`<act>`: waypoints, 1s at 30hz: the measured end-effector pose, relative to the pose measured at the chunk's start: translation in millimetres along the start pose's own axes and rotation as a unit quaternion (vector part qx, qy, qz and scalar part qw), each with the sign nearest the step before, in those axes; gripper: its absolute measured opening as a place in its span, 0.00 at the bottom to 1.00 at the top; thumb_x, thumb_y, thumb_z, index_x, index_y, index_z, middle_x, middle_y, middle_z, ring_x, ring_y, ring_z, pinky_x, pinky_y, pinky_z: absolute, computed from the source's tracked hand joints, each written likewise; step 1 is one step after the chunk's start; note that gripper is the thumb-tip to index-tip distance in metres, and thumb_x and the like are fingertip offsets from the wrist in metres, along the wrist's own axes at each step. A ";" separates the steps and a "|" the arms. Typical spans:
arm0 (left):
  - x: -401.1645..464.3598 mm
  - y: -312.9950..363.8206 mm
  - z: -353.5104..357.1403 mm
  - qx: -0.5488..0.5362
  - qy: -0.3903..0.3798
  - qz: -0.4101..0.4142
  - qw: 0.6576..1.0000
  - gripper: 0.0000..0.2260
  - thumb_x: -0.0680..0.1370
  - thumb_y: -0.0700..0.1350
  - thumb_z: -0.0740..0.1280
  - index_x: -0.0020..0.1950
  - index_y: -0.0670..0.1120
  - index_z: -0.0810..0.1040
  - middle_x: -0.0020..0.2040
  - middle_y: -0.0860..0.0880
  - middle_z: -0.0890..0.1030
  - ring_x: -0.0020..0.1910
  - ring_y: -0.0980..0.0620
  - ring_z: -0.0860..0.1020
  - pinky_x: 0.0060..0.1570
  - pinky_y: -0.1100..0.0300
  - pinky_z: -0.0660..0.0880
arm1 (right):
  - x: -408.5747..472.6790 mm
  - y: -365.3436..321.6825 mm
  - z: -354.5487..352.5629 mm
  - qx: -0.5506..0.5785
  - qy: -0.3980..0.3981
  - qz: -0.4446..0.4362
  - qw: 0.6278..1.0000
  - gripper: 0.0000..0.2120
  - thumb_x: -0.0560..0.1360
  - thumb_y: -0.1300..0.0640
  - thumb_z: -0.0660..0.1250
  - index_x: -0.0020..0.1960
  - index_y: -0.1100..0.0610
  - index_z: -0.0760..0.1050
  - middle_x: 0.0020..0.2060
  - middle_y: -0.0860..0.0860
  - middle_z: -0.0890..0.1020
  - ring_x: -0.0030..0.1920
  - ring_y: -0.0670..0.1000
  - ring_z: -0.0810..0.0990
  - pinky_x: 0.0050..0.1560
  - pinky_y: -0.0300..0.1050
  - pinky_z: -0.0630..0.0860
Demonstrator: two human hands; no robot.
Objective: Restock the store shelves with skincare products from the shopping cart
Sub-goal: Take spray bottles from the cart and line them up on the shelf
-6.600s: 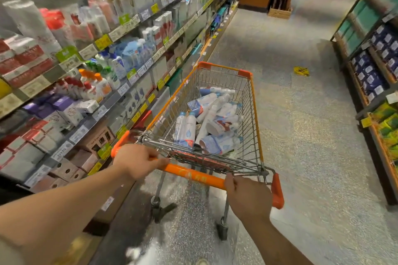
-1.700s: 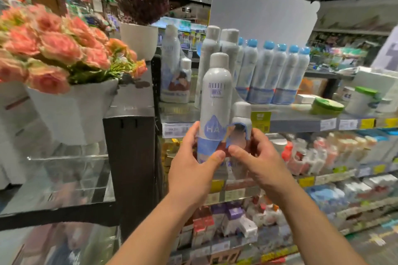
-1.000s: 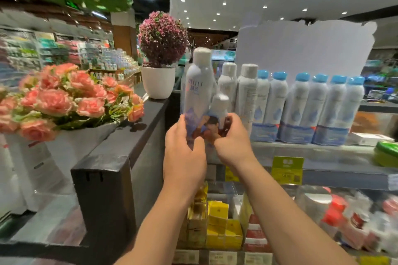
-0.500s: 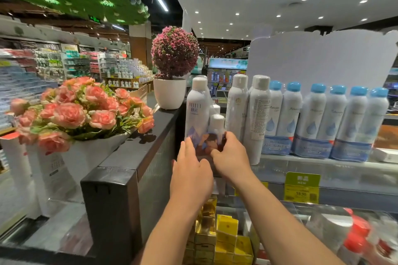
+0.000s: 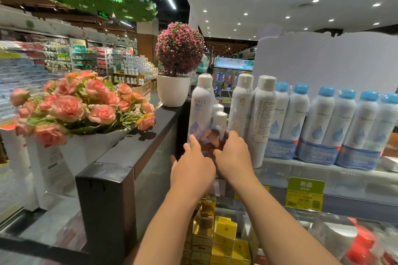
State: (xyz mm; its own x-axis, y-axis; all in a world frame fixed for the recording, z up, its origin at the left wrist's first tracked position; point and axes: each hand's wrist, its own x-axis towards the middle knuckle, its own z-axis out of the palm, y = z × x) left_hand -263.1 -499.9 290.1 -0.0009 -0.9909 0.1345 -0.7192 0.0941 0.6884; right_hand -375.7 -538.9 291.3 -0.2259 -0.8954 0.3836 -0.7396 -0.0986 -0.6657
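1. Evidently, a spray set (image 5: 206, 122) is gripped low down by both hands: the left hand (image 5: 191, 168) is curled round its lower left side, and the right hand (image 5: 233, 157) is wrapped round its lower right.
2. A two-handed hold is judged to be used because the set is a tall can banded with a short one, and so top-heavy and awkward.
3. The set is held upright at the left end of the top shelf (image 5: 323, 175), just beside two tall white cans (image 5: 252, 114); whether its base is already resting on the shelf cannot be told, since it is hidden by the hands.
4. That spot is judged to be chosen so that like is kept with like; a similar can is glimpsed directly behind.
5. Further right, blue-capped cans (image 5: 336, 122) are lined up in banded packs, above a green price tag (image 5: 305, 194).
6. Below, yellow boxes (image 5: 224, 241) are stacked on a lower shelf.
7. To the left, on a dark ledge (image 5: 137, 148), roses (image 5: 81, 105) are held in a white wrap and a round pink bush is held in a white pot (image 5: 173, 90).
8. The cart is not in view.
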 end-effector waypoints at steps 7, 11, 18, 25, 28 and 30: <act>14.9 4.7 1.2 0.016 -0.017 -0.038 0.999 0.34 0.83 0.48 0.56 0.84 0.48 0.40 0.84 0.44 0.53 0.78 0.40 0.64 0.77 0.35 0.58 | 9.4 0.3 6.2 -0.023 0.015 0.007 1.000 0.14 0.77 0.59 0.73 0.59 0.56 0.72 0.56 0.55 0.79 0.57 0.58 0.79 0.48 0.44 0.70; 18.3 6.6 2.1 0.021 -0.015 -0.046 0.999 0.34 0.83 0.49 0.56 0.83 0.48 0.40 0.84 0.44 0.54 0.79 0.39 0.63 0.77 0.33 0.56 | 10.9 -0.3 8.1 -0.024 0.026 0.006 0.999 0.13 0.77 0.58 0.73 0.57 0.55 0.72 0.55 0.54 0.79 0.56 0.57 0.80 0.47 0.44 0.70; 27.0 3.4 4.1 0.004 -0.012 -0.043 0.999 0.36 0.79 0.55 0.54 0.83 0.50 0.41 0.83 0.43 0.58 0.76 0.38 0.67 0.73 0.34 0.64 | 7.9 0.0 12.8 -0.014 0.059 -0.021 0.998 0.14 0.78 0.58 0.72 0.59 0.55 0.70 0.55 0.51 0.75 0.56 0.55 0.78 0.47 0.44 0.71; 36.2 0.8 9.7 -0.008 0.005 -0.044 0.999 0.35 0.82 0.51 0.58 0.83 0.49 0.43 0.81 0.43 0.60 0.76 0.38 0.66 0.72 0.34 0.65 | 6.8 3.2 17.6 -0.022 0.064 -0.048 0.997 0.12 0.77 0.56 0.72 0.55 0.49 0.71 0.50 0.49 0.77 0.49 0.51 0.77 0.42 0.41 0.70; 38.2 0.7 11.8 -0.006 0.009 -0.046 0.999 0.35 0.82 0.53 0.58 0.83 0.49 0.43 0.81 0.43 0.61 0.76 0.38 0.66 0.72 0.33 0.65 | 7.9 3.6 17.6 -0.028 0.060 -0.055 0.996 0.11 0.78 0.57 0.71 0.54 0.48 0.71 0.49 0.48 0.75 0.47 0.49 0.75 0.42 0.42 0.68; 39.5 1.0 13.9 0.001 0.010 -0.052 0.999 0.35 0.82 0.54 0.58 0.83 0.50 0.42 0.81 0.44 0.60 0.76 0.38 0.65 0.72 0.32 0.64 | 8.5 4.0 18.2 -0.035 0.059 -0.057 0.996 0.10 0.78 0.58 0.71 0.56 0.49 0.73 0.49 0.48 0.75 0.47 0.50 0.75 0.44 0.43 0.69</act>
State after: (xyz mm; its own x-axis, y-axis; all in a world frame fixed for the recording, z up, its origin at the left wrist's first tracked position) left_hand -273.5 -540.3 286.2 0.0870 -0.9933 0.0764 -0.7164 -0.0091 0.6977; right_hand -369.0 -554.8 280.2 -0.2080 -0.8227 0.5290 -0.8064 -0.1618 -0.5688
